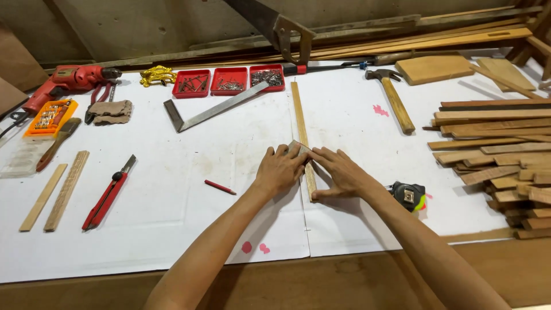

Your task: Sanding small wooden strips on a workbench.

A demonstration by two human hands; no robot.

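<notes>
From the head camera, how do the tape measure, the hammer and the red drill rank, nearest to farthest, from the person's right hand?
From the right hand:
1. Black tape measure with a yellow-green edge, just to its right by the forearm.
2. Wooden-handled hammer, farther back and to the right.
3. Red power drill, at the far left corner of the white sheet.

Under your hands you have a pale tan wooden strip [302,135] on a white counter [172,218] dotted with pink marks; you see three red trays [228,80], a red drill [66,80], a red pencil [220,187], an orange bit case [49,117], a gold ornament [156,74], and a black tape measure [407,195] edged yellow-green.
</notes>
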